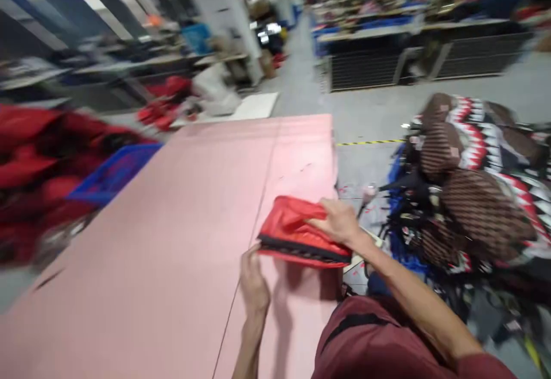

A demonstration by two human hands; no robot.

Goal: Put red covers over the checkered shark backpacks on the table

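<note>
Near the pink table's (172,224) right edge, the left hand (253,281) pinches the near corner of one red fabric piece with a black zip edge (297,235), while the right hand (340,221) grips its top, lifting it just off the surface. Judging by this, handling of that piece is midway. Beyond the right edge sits a heap of patterned bags (469,195); off the left edge, a blue crate (116,172) among blurred red items (34,161), too smeared to count.

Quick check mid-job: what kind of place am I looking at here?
Probably a garment or bag workshop floor. A long pink worktable, piles of red fabric on one side, patterned pieces heaped on the other, and rows of blurred workbenches behind.
</note>
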